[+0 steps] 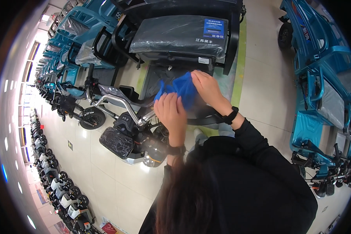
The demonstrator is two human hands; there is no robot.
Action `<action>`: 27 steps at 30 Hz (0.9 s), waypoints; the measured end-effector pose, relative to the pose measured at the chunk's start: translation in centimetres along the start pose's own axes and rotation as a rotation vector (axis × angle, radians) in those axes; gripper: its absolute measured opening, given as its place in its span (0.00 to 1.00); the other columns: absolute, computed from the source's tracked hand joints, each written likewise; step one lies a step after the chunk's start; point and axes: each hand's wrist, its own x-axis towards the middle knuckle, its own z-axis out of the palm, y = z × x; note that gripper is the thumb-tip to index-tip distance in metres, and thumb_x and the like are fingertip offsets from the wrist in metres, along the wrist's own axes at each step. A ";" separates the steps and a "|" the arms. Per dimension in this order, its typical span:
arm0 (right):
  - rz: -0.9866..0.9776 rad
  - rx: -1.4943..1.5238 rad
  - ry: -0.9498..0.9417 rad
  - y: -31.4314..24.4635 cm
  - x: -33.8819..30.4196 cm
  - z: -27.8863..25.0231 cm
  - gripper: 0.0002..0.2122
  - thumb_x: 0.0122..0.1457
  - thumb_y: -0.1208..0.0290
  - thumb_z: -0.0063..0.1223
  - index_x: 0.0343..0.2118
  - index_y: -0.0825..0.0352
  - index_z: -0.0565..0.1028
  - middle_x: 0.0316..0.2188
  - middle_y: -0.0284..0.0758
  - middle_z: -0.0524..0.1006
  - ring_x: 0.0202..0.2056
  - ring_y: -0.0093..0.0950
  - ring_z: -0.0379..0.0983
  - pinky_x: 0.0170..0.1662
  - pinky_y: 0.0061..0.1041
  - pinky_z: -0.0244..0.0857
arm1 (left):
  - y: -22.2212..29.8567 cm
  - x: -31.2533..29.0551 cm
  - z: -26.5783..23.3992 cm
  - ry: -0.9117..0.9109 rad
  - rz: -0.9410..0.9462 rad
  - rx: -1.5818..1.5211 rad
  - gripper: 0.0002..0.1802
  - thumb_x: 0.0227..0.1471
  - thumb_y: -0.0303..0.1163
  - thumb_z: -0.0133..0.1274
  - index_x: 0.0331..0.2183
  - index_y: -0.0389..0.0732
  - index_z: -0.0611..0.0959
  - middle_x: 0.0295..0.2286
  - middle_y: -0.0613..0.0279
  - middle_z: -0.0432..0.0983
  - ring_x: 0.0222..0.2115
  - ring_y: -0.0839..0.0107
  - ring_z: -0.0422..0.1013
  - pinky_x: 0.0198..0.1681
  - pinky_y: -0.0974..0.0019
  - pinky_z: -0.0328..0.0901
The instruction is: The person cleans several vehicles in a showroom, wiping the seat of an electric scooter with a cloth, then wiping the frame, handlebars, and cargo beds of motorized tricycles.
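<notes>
A crumpled blue cloth [186,91] hangs between my two hands, above the dark footwell of an electric tricycle. My left hand [170,112] has its fingers closed over the cloth's lower left part. Farther up and to the right, my right hand [208,86] pinches the cloth's upper right edge. Beyond the cloth is the tricycle's dark seat [171,37], wrapped in clear plastic, with a blue label [215,29] at its right end. To the left of my hands are the silver handlebar [123,102] and a plastic-covered front piece [115,141].
Teal cargo tricycles [319,89] stand along the right side, and more teal vehicles [76,29] line the upper left. A row of scooters [68,195] runs down the lower left. Pale glossy tiles [101,171] cover the floor. A black tyre [93,118] is beyond the handlebar.
</notes>
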 end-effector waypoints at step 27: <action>0.212 0.151 -0.187 6.1 -8.8 -3.3 0.23 0.63 0.65 0.53 0.58 0.69 0.65 0.49 0.48 0.75 0.45 0.36 0.76 0.46 0.31 0.69 | -1.8 -10.2 -0.2 -0.704 -0.354 -0.285 0.09 0.55 0.36 0.55 0.35 0.41 0.78 0.30 0.52 0.78 0.30 0.48 0.74 0.29 0.52 0.68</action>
